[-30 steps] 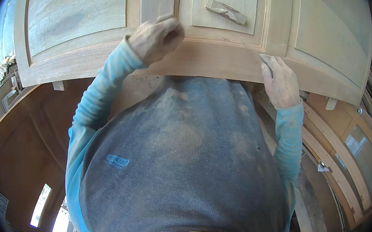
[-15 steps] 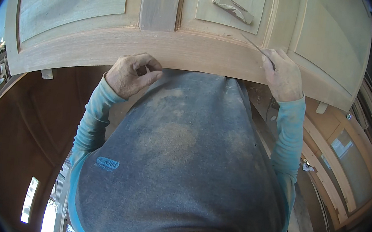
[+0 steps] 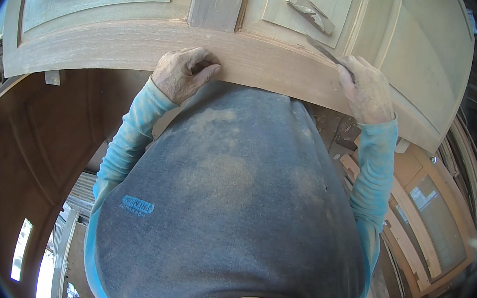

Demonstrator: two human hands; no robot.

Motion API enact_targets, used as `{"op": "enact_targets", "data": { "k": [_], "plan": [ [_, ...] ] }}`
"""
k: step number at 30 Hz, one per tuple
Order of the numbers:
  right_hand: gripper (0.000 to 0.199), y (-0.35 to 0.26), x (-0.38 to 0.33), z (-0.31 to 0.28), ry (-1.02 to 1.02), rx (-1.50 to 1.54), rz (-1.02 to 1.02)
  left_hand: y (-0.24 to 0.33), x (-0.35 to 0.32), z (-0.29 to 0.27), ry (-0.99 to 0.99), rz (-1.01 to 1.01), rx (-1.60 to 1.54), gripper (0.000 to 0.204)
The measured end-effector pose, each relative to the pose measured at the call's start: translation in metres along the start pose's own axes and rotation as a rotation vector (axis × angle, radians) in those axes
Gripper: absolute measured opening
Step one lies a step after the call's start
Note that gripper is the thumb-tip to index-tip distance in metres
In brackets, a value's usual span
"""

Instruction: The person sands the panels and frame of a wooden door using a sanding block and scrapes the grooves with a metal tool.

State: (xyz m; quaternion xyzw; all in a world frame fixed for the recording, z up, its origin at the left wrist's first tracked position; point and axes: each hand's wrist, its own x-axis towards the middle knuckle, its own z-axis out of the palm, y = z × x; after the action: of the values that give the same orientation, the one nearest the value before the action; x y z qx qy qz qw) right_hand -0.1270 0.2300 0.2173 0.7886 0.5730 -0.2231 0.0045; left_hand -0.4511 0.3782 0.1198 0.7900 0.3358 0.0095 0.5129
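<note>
A pale wooden panelled door (image 3: 127, 41) lies in front of me, its near edge against my dusty dark shirt. My left hand (image 3: 185, 73) rests at that near edge, fingers curled and thumb drawn in; whatever they may hold is hidden. My right hand (image 3: 368, 90) is closed round a thin knife (image 3: 324, 50), its handle covered by the palm. The narrow grey blade points left and away, its tip by the moulding of a raised panel (image 3: 276, 14). A folded piece of sandpaper (image 3: 311, 12) lies on that panel, beyond the blade.
A large brown panelled door (image 3: 24, 144) stands at my left. To the right, below the worked door, are a framed piece with a glass pane (image 3: 437, 219) and long wooden strips (image 3: 416, 231). Stacked boards (image 3: 469, 162) line the far right.
My left hand has shifted slightly right and away, its fingers curling closer. The knife still sits in my right hand, its blade seen more broadly. The whole view has turned a little.
</note>
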Motion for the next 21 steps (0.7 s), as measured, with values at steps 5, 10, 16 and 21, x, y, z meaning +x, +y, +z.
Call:
{"op": "enact_targets", "data": {
  "k": [5, 10, 16, 21],
  "plan": [
    [0.02, -0.043, 0.032, 0.022, -0.021, 0.065, -0.157, -0.005, 0.004, 0.001, 0.006, -0.009, -0.035, 0.016],
    [0.022, -0.048, 0.047, 0.032, -0.099, 0.098, -0.179, -0.007, 0.003, 0.0, 0.026, -0.005, -0.042, 0.016],
    [0.023, -0.028, 0.036, 0.009, -0.175, -0.039, -0.09, -0.016, 0.001, 0.001, 0.053, -0.007, -0.095, 0.016],
    [0.025, 0.044, -0.015, -0.02, -0.201, -0.228, 0.147, -0.014, 0.002, 0.0, 0.042, -0.013, -0.094, 0.016]
  ]
}}
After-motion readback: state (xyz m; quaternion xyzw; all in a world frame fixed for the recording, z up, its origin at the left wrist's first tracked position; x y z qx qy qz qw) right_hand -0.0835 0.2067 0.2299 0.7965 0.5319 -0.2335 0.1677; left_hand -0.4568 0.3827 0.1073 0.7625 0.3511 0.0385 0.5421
